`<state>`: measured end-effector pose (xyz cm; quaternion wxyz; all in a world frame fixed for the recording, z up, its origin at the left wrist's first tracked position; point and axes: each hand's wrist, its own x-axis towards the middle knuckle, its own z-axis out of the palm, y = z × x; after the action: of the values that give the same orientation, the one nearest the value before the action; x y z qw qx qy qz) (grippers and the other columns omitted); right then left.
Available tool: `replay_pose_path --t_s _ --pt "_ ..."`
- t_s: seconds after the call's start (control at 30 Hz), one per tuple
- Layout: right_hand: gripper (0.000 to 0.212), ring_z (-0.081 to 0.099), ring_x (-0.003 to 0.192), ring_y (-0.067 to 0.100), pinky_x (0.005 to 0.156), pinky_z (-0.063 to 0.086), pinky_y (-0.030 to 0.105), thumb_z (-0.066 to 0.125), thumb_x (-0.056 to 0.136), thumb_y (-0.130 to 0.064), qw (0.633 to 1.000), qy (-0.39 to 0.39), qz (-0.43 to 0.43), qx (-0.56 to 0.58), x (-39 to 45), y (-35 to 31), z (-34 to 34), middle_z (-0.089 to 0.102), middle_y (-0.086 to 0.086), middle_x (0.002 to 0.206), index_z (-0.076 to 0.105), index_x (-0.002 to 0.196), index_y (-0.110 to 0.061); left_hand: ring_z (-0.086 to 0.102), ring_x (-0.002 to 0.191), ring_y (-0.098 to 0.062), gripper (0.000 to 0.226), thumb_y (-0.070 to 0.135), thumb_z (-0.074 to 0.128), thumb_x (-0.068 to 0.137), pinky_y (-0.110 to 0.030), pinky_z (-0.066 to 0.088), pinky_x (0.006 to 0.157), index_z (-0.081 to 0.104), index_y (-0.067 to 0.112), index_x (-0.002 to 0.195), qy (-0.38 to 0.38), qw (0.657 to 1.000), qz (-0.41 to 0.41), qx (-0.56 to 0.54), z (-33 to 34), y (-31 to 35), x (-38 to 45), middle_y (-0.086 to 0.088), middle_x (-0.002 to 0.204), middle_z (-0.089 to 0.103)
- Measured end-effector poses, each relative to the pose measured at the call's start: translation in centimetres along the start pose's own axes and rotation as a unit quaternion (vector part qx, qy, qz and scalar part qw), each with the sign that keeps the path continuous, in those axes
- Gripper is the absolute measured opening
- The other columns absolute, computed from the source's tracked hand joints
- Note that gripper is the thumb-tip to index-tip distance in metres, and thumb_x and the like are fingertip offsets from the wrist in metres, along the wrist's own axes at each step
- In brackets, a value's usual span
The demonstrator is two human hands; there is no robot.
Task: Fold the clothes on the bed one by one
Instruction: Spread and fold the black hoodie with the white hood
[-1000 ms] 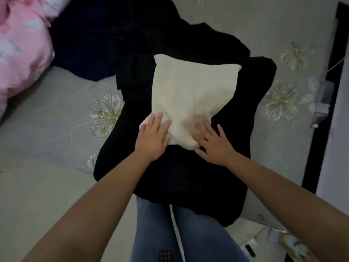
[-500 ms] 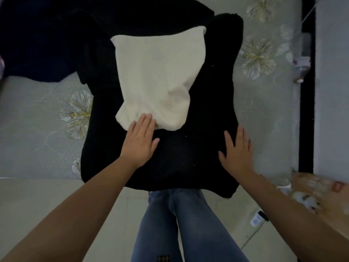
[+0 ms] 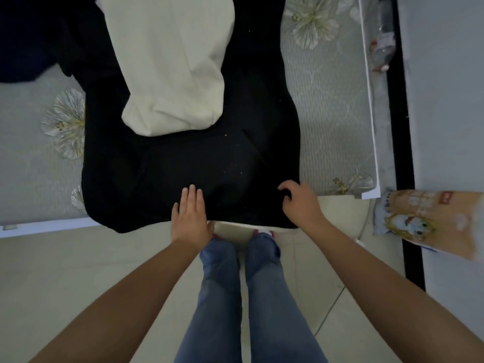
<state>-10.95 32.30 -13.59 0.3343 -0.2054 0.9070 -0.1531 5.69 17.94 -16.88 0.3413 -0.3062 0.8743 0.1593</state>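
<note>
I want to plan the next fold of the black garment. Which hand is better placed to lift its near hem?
Probably the right hand: its fingers curl at the near right corner of the black garment. The left hand lies flat on the hem, fingers straight. The folded cream cloth still lies on top.

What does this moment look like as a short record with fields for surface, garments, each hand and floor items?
surface: bed with grey floral cover
garments: black garment spread flat, its near edge at the bed edge; folded cream garment lying on it
left hand: flat on the black garment's near edge, fingers straight
right hand: fingers curled at the near right corner; grip unclear
floor items: printed bag at right
</note>
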Motion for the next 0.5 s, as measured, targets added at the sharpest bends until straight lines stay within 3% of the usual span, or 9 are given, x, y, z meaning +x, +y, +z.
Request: replay_pose_path --t_s 0.1,0.17,0.23,0.27,0.33,0.4,0.5 --pt "0.026 0.053 0.082 0.017 0.061 0.033 0.017 0.052 0.084 0.003 0.991 0.029 0.038 0.127 1.7 -1.6 -3.7 0.057 0.006 0.095 0.063 0.105 -0.009 -0.011 0.143 -0.021 0.09 0.068 0.012 0.087 -0.039 -0.002 0.115 -0.011 0.003 0.145 0.028 0.998 0.053 0.017 -0.2 1.2 0.2 -0.011 0.155 -0.013" --pt "0.025 0.05 0.081 0.011 0.064 0.038 0.017 0.053 0.084 0.003 0.973 0.047 0.079 0.212 3.5 -2.9 -5.8 0.055 0.002 0.092 0.063 0.1 -0.014 -0.009 0.143 -0.019 0.113 0.077 -0.027 0.062 -0.036 -0.005 0.115 -0.008 0.003 0.145 0.033 0.994 0.102 -0.012 -0.6 2.4 0.2 -0.009 0.155 -0.009" --pt "0.024 0.053 0.09 0.015 0.073 0.045 0.022 0.053 0.084 0.004 0.952 0.052 0.1 0.284 5.2 -4.1 -7.2 0.056 0.004 0.096 0.061 0.094 -0.016 -0.004 0.144 -0.017 0.133 0.079 -0.039 0.043 -0.031 -0.008 0.113 -0.001 0.004 0.146 0.035 0.99 0.117 -0.068 -0.7 3.1 0.5 -0.008 0.156 -0.001" --pt "0.023 0.055 0.094 0.019 0.077 0.047 0.026 0.052 0.084 0.005 0.941 0.056 0.111 0.315 5.8 -4.5 -7.7 0.057 0.007 0.099 0.06 0.091 -0.015 -0.002 0.144 -0.016 0.131 0.082 -0.033 0.047 -0.03 -0.009 0.113 0.003 0.004 0.146 0.04 0.989 0.12 -0.081 -0.6 3.3 0.6 -0.008 0.156 0.002" --pt "0.021 0.055 0.094 0.021 0.073 0.049 0.027 0.051 0.085 0.006 0.924 0.06 0.131 0.354 6.5 -5.0 -8.2 0.058 0.011 0.102 0.059 0.083 -0.014 -0.001 0.144 -0.016 0.106 0.081 0.001 0.071 -0.031 -0.009 0.113 0.008 0.007 0.147 0.073 0.99 0.11 -0.057 -0.1 3.2 0.3 -0.006 0.156 0.005" --pt "0.02 0.055 0.094 0.021 0.071 0.049 0.026 0.05 0.085 0.006 0.925 0.058 0.133 0.352 6.8 -5.0 -8.1 0.058 0.012 0.104 0.058 0.084 -0.013 0.0 0.144 -0.016 0.072 0.053 0.034 0.091 -0.031 -0.004 0.114 0.015 0.012 0.147 0.086 0.994 0.06 -0.036 0.5 2.2 0.2 -0.004 0.156 0.006" --pt "0.019 0.055 0.104 0.024 0.087 0.048 0.03 0.05 0.088 0.002 0.906 0.061 0.139 0.395 7.2 -4.9 -8.0 0.058 0.014 0.117 0.06 0.099 -0.01 0.013 0.143 -0.017 0.052 0.023 0.045 0.093 -0.026 0.009 0.112 0.032 0.013 0.142 0.111 0.987 0.002 -0.114 -0.1 0.2 0.3 -0.004 0.153 0.021"
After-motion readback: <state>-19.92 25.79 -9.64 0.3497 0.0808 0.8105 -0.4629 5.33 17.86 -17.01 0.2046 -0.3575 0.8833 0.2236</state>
